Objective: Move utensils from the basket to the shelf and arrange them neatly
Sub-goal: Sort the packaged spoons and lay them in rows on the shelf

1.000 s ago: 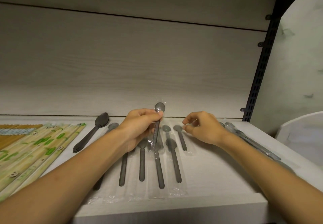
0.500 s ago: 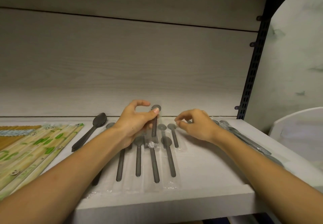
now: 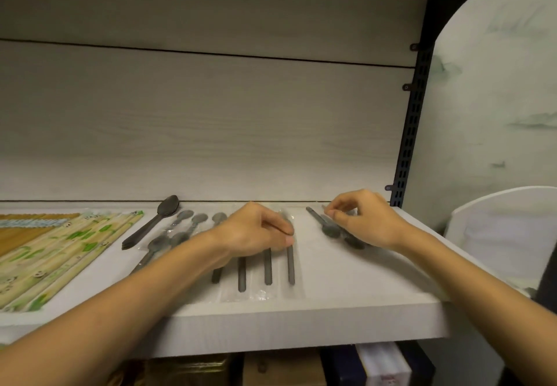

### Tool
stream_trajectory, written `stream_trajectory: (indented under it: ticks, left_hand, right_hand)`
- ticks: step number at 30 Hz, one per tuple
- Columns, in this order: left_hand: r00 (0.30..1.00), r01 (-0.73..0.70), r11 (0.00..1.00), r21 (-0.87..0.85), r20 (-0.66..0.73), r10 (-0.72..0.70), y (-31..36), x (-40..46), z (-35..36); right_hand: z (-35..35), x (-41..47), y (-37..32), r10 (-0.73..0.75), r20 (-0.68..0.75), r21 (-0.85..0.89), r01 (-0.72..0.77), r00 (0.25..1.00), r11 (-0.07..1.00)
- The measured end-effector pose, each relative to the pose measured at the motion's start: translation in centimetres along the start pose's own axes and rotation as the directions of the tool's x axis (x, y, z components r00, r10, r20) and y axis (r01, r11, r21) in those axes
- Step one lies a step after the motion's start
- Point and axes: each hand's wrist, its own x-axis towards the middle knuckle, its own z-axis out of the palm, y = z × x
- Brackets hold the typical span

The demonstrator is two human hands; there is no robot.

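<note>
Spoons in clear wrappers are being laid out on the shelf [image 3: 346, 304], and the placing step looks nearly done for one of them: the left hand [image 3: 256, 232] pinches the last wrapped spoon [image 3: 290, 262] between thumb and curled fingers near its bowl, handle trailing toward the shelf's front edge. Just left of that grip lie three more handles [image 3: 242, 274] in a row, four in all here. Further left of the grip, three wrapped spoons [image 3: 184, 220] show their bowls, with more bowls under the forearm that I can't count surely, and beyond them one bare black spoon [image 3: 150, 226]. Chopstick packs [image 3: 60, 250] fan out at the far side, too many and too overlapped to count. The right hand [image 3: 364, 220] has its fingertips pinched on a small heap [image 3: 331, 229] of wrapped spoons, at least two, lying askew. Next, I'd guess, the left hand lets go once the handle lines up with its neighbours, and the right draws one piece off the heap without dragging the slippery wrappers along. No basket is in sight.
</note>
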Motion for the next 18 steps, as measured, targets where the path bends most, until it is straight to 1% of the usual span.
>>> stream_trajectory:
  ticks: [2,4,7,9,11,15,18]
  left_hand:
    - [0.998,-0.053,0.984,0.171,-0.014,0.056,-0.4,-0.4,0.2]
    - [0.991,-0.114,0.941,0.320,-0.024,0.129,-0.6,-1.0,0.1]
    - [0.973,-0.194,0.860,0.473,-0.018,0.229,-0.8,-1.7,-0.1]
    - [0.961,-0.226,0.830,0.510,-0.024,0.276,-0.7,-2.1,0.0]
    - [0.958,-0.235,0.824,0.515,-0.020,0.286,-0.6,-2.5,0.1]
    - [0.961,-0.264,0.788,0.556,0.082,0.264,-0.8,-2.8,0.0]
    - [0.973,-0.214,0.802,0.557,0.049,0.225,-0.6,-2.6,-0.2]
  right_hand:
    - [-0.2,-0.5,0.0,-0.012,0.003,0.003,0.012,1.000,1.000]
    - [-0.2,-1.1,-0.3,-0.029,0.014,0.018,0.028,0.999,0.999]
    - [-0.1,-1.5,-0.4,-0.030,0.017,0.025,0.030,0.999,0.999]
    - [-0.2,-1.8,-0.2,-0.011,0.033,0.003,0.011,0.999,1.000]
    - [-0.4,-2.0,0.2,0.010,0.037,-0.038,-0.008,0.999,0.999]
    - [-0.9,-2.5,0.9,0.058,-0.006,-0.099,-0.058,0.998,0.993]
    - [-1.1,-3.1,1.6,0.072,-0.039,-0.124,-0.077,0.997,0.989]
